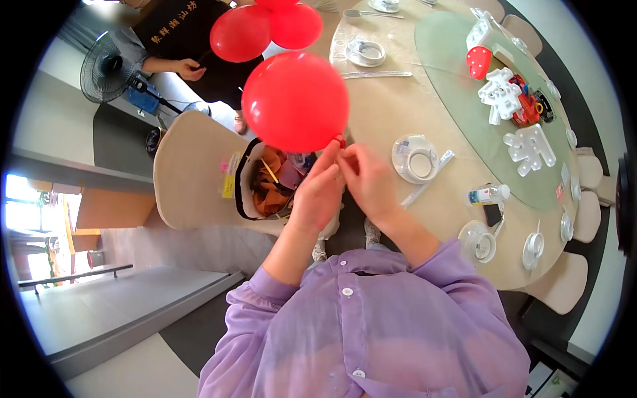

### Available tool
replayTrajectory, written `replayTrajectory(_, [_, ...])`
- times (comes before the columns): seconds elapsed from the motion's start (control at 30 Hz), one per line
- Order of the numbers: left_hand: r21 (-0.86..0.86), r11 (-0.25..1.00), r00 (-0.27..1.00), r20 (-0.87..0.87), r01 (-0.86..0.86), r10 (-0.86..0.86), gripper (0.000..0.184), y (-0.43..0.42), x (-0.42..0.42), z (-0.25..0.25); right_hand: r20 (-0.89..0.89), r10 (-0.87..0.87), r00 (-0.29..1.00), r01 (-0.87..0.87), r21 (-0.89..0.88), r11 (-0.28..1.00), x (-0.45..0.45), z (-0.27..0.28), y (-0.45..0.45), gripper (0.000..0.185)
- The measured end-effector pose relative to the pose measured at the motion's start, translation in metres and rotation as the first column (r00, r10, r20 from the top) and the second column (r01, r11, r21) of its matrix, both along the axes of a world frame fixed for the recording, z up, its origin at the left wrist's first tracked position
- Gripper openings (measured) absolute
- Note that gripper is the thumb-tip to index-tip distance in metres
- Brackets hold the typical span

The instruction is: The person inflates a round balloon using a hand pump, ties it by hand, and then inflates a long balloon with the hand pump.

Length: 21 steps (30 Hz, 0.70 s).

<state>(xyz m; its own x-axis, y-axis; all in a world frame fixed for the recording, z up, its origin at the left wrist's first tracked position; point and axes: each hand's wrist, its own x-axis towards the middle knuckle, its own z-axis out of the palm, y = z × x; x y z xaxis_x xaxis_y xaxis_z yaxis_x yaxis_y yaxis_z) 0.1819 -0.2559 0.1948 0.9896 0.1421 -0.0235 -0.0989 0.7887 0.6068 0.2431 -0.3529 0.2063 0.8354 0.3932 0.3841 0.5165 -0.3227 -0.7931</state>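
Observation:
In the head view a round, inflated red balloon [295,101] is in front of me, its neck pointing down toward me. My left hand [320,198] is closed, its fingertips pinching the balloon at the neck. Beside it, my right hand [366,178] also pinches at the neck end, thumb and fingers pressed together. The hands touch or nearly touch, and the knot or tail between them is mostly hidden by my fingers. Below the left hand, a dark-rimmed bag [247,174] of orange and brown pieces sits on a beige chair [192,166].
More red balloons [242,33] are near another person, whose hand [190,69] shows at upper left. A round table [378,106] on my right carries wrapped dish sets [417,158], a bottle [488,194], a phone [492,215] and white foam-like shapes [529,150]. A fan [111,66] stands left.

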Motion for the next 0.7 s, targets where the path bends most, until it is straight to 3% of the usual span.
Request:
replayTrajectory(0.1, [-0.033,0.998,0.999,0.003,0.047,-0.047,0.046,-0.005,0.004,-0.007,-0.086,-0.015,0.996,0.023,0.088,0.996,0.004,-0.013,0.002,0.008])
replayTrajectory(0.23, [-0.017,0.996,0.996,-0.002,0.084,-0.084,0.046,-0.010,-0.001,-0.008,-0.081,-0.040,0.996,0.046,0.077,0.996,0.003,-0.019,-0.007,0.011])
replayTrajectory(0.3, [-0.008,0.995,0.995,-0.011,0.100,-0.100,0.046,-0.012,-0.001,-0.010,-0.233,-0.019,0.972,0.043,0.096,0.994,0.002,-0.018,-0.011,0.011])
replayTrajectory(0.6, [0.144,0.981,0.991,-0.030,0.130,-0.127,0.052,-0.020,-0.002,-0.012,-0.114,-0.147,0.983,0.157,0.083,0.984,-0.001,-0.030,-0.012,0.011])
replayTrajectory(0.7, [0.163,0.979,0.992,-0.054,0.121,-0.114,0.055,-0.025,-0.003,-0.015,-0.161,-0.183,0.970,0.198,0.081,0.977,-0.002,-0.029,-0.012,0.012])
